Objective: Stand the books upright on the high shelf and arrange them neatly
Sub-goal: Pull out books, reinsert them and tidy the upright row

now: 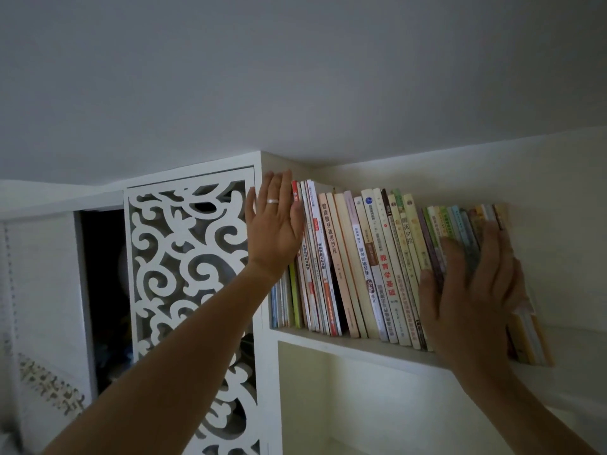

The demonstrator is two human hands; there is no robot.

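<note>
A person reaches up with both bare hands to a row of books (377, 267) standing spine-out on a high shelf (345, 344) just under the ceiling. The left hand (276, 224), a ring on one finger, is flat with straight fingers, its palm against the spines at the row's left end; it grips nothing and seems to brace that end so the books cannot slide or tip. The right hand (473, 290) is also spread flat, fingers straight, pressing the spines near the right end, apparently to push them level with the rest. It is blurred, so exact contact is hard to judge.

The books lean slightly to the left rather than standing truly upright. The row's left end sits beside the shelf's side wall, next to a white cut-out panel door (187, 264). To the right of the last book the shelf runs on bare, leaving room to shift books that way. Little gap shows above the tallest books.
</note>
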